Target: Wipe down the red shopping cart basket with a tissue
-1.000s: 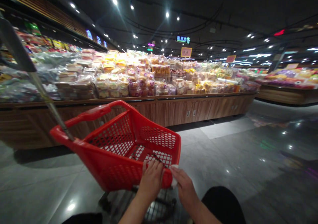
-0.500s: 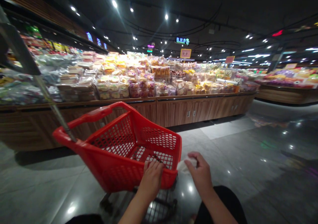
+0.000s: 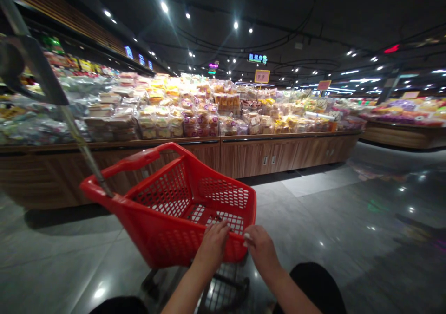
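One red plastic shopping cart point(image 3: 167, 246) with lattice walls stands under the left grip point(image 3: 215, 240), which bends over its smooth rim; how tightly, I cannot tell. Just right of it, the right grip point(image 3: 260, 246) is narrow, pinching a white wipe point(image 3: 247, 237) mostly hidden by fingers. Beyond both grips, glossy bags of baked goods point(image 3: 160, 121) crowd a wood-grained surface point(image 3: 245, 158). Well to their left, a metal pole point(image 3: 77, 130) runs out of view.

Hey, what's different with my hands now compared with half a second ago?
Your right hand has moved leftward, back to the red cart's corner; the white, tissue-like piece it holds is now mostly hidden. Nothing was visibly let go. Your left hand stays on the rim, and the packaged goods look unchanged.
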Demonstrator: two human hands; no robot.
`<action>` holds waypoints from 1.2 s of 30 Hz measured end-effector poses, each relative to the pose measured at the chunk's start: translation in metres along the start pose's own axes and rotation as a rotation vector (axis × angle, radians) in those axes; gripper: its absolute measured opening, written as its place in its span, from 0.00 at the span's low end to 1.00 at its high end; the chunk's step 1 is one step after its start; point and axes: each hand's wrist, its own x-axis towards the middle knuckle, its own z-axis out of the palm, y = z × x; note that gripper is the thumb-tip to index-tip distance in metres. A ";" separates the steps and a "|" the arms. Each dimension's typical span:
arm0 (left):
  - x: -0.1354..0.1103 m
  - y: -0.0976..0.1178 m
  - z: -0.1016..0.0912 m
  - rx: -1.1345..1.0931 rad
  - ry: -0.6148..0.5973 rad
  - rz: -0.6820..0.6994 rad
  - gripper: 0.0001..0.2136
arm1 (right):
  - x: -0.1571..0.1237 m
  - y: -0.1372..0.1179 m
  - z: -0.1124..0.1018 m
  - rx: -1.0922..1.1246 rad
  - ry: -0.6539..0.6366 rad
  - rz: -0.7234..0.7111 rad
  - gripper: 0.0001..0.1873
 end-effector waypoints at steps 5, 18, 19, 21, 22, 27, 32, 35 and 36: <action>0.002 0.003 -0.001 -0.003 -0.013 -0.008 0.18 | -0.019 0.016 0.013 0.074 0.112 0.031 0.18; 0.007 0.001 -0.002 -0.031 -0.036 -0.018 0.17 | 0.007 -0.030 0.029 0.010 -0.044 -0.222 0.29; 0.007 -0.001 -0.002 -0.031 -0.034 -0.014 0.16 | 0.008 -0.030 0.028 0.014 -0.051 -0.220 0.29; 0.006 -0.002 -0.003 -0.027 -0.025 -0.008 0.15 | 0.005 -0.021 0.019 0.007 -0.049 -0.200 0.28; 0.006 -0.003 -0.003 -0.025 -0.018 -0.007 0.15 | 0.002 -0.014 0.014 -0.003 -0.041 -0.177 0.27; 0.005 0.001 -0.006 -0.018 0.003 0.007 0.10 | -0.009 0.001 0.001 -0.009 0.006 -0.092 0.23; 0.000 0.004 -0.013 0.010 0.019 -0.002 0.07 | -0.017 -0.005 0.012 0.122 -0.095 -0.260 0.23; -0.006 0.002 -0.020 0.026 0.017 0.000 0.06 | -0.006 0.015 0.005 0.138 -0.082 -0.268 0.23; -0.008 0.001 -0.023 0.030 0.013 0.001 0.06 | 0.000 0.024 0.001 0.131 -0.053 -0.241 0.23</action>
